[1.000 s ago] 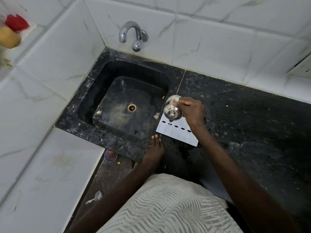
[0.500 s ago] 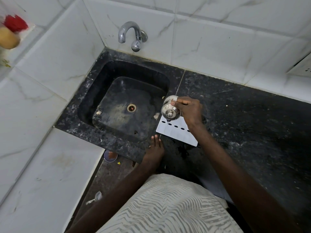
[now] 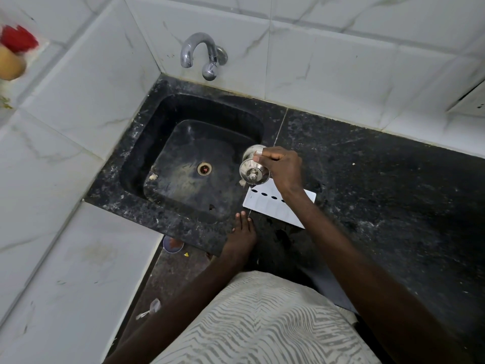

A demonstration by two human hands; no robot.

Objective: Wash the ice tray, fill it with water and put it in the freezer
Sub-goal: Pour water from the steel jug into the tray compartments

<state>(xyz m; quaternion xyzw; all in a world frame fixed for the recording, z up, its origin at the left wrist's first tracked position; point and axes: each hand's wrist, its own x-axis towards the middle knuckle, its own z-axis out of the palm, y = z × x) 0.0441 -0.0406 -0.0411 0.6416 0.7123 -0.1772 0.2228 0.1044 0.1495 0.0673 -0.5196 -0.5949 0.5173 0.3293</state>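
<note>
Holding a shiny metal cup (image 3: 254,172) tight in right hand (image 3: 283,170), tipped over, dripping. Right under the grip: white ice tray (image 3: 273,211), flat on black counter (image 3: 380,179), long side going left to right, partly hidden by the arm (image 3: 328,232). Left of the grip: black sink (image 3: 157,127), tap (image 3: 199,52) on white tiled wall (image 3: 315,61). Below it: left hand (image 3: 242,233), fingers straight, resting on counter edge.

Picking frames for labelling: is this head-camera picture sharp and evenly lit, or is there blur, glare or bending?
Head view: the centre is sharp; the steel vessel in the right hand carries bright glare; the black sink is dim, with little detail; the red and yellow things at the left edge are blurred; joints of the wall tiles bow from the wide lens.
</note>
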